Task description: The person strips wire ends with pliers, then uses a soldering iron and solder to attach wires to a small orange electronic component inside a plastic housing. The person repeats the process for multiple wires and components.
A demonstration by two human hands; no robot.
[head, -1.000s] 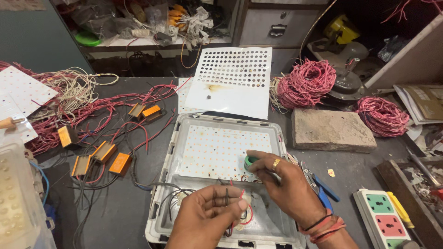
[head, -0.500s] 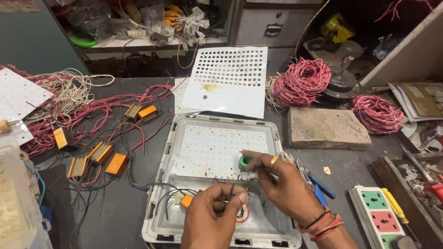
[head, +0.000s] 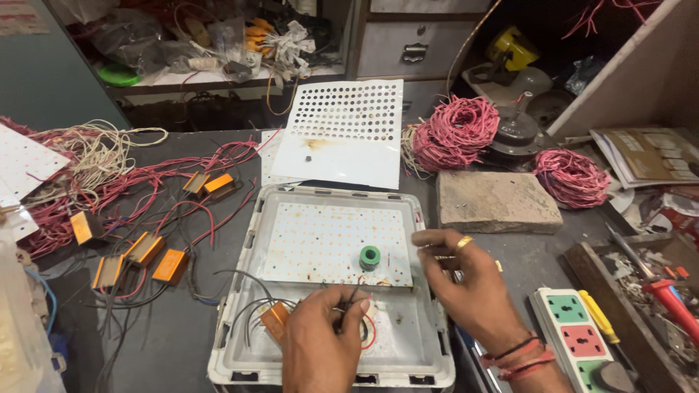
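A grey lamp housing (head: 231,342) lies open in front of me with a white LED panel (head: 320,240) inside. A green roll of tape (head: 370,257) rests flat on the panel. My left hand (head: 320,346) pinches thin black wires (head: 348,304) at the panel's near edge, beside an orange module (head: 274,320) and a red wire loop (head: 371,335). My right hand (head: 470,287), with a ring on one finger, hovers over the housing's right rim, just right of the roll and not touching it. Its fingers are loosely apart, and I see nothing in them.
A perforated white plate (head: 349,131) leans behind the housing. Two red wire coils (head: 455,131) (head: 571,178) and a stone slab (head: 495,200) sit at the right. Orange modules (head: 171,266) on tangled red and black wires spread left. A power strip (head: 582,335) and a yellow screwdriver (head: 597,316) lie near my right wrist.
My right hand has let go of the green roll and moved to the right. The roll stays on the panel. My left hand keeps its pinch on the wires.
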